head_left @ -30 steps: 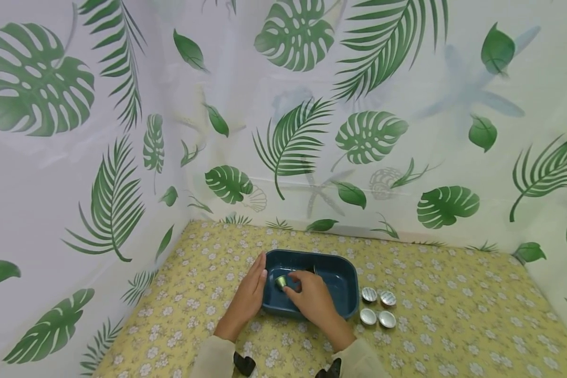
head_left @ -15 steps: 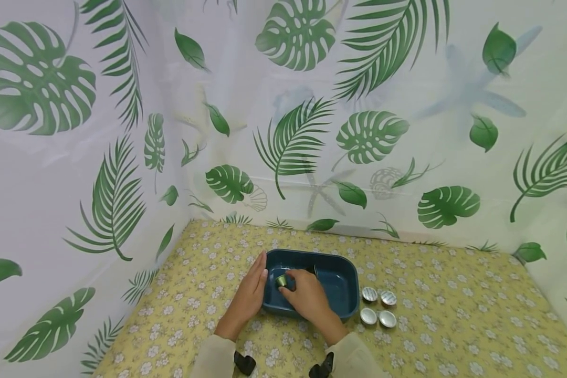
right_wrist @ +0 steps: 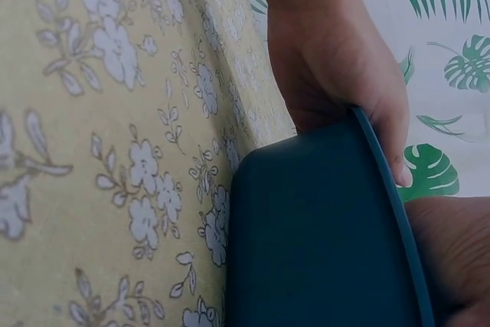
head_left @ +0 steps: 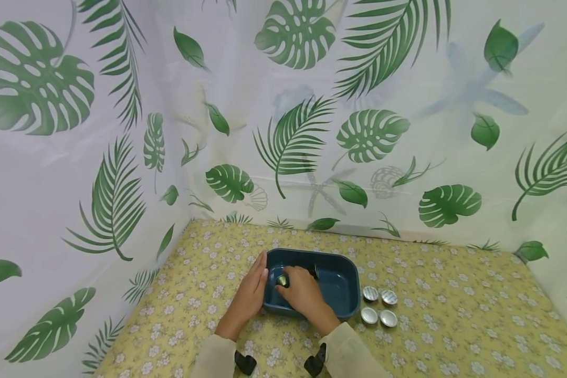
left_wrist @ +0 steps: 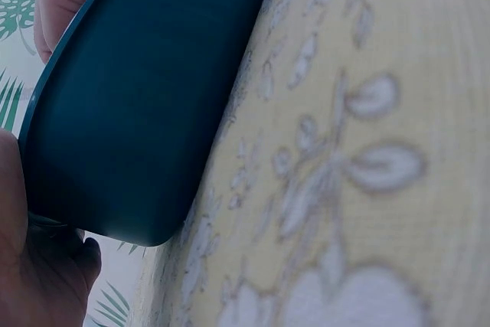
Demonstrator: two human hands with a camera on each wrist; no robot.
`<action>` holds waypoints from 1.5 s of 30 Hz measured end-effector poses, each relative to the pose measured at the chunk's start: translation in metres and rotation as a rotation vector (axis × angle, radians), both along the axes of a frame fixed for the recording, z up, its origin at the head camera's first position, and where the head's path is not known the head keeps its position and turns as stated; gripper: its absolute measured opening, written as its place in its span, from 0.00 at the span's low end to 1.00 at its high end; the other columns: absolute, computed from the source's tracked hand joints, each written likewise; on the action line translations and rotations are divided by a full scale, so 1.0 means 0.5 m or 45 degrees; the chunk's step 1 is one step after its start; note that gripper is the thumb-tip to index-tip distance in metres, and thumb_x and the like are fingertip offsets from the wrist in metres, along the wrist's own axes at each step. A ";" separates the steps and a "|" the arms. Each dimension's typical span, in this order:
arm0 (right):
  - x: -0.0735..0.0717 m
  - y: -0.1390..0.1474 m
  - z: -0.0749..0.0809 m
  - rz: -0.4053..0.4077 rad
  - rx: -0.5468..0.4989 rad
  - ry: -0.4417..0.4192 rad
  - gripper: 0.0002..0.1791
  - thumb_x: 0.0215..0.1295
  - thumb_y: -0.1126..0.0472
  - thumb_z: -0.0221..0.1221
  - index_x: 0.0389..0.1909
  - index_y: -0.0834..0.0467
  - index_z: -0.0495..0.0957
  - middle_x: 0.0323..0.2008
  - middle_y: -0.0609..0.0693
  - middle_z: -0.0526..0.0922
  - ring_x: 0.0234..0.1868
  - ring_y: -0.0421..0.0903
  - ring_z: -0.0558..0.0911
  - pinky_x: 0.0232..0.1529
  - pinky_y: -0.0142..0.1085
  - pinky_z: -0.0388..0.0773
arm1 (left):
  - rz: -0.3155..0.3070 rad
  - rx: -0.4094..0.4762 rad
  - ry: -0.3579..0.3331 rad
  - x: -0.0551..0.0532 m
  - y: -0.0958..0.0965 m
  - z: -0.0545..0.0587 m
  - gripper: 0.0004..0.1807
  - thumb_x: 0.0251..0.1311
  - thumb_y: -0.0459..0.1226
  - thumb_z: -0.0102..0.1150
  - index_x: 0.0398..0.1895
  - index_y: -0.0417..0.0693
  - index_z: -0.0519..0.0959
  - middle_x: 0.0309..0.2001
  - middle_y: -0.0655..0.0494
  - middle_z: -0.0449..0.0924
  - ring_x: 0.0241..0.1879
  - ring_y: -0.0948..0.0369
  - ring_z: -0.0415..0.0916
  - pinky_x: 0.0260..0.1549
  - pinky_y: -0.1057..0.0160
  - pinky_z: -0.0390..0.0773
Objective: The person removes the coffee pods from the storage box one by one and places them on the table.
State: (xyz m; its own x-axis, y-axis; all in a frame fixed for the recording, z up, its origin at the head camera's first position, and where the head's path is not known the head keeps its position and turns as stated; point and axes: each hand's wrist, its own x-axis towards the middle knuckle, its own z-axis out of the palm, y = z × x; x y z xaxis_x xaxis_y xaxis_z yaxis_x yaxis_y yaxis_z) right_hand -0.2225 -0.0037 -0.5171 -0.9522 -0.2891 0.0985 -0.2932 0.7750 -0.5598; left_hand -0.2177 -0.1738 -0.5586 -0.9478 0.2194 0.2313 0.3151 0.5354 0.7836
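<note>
A dark blue rectangular tub (head_left: 340,262) stands on the flowered cloth. My left hand (head_left: 247,296) lies along its left end, fingers straight against the outer wall and thumb at the rim. Inside, near the left end, is a small green coffee capsule (head_left: 282,281). My right hand (head_left: 304,293) reaches in over the front rim and pinches this capsule between thumb and fingers. Behind the right hand, a dark object (head_left: 314,271) shows in part within the tub. In the right wrist view, the tub's wall hides the capsule.
Several coffee capsules with silver lids (head_left: 370,293) stand in two rows just right of the tub. Yellow flowered cloth (head_left: 453,315) covers the table. A white leaf-print sheet (head_left: 397,79) hangs behind and at the left.
My right hand has shifted slightly left and farther over the green capsule, covering more of it. The left hand and the tub have stayed in place.
</note>
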 end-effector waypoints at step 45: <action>-0.028 -0.013 -0.013 0.164 0.054 -0.017 0.09 0.60 0.69 0.70 0.41 0.63 0.88 0.30 0.51 0.86 0.24 0.41 0.79 0.24 0.35 0.73 | -0.017 0.020 -0.005 0.002 -0.002 0.002 0.29 0.84 0.42 0.32 0.83 0.56 0.42 0.82 0.61 0.37 0.80 0.56 0.39 0.76 0.47 0.48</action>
State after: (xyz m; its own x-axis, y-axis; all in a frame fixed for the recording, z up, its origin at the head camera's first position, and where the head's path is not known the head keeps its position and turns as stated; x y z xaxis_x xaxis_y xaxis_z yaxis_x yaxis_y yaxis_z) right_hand -0.2365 -0.0103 -0.5234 -0.9080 -0.4128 0.0715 -0.3849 0.7544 -0.5317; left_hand -0.2169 -0.1747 -0.5579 -0.9458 0.2283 0.2309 0.3188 0.5186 0.7934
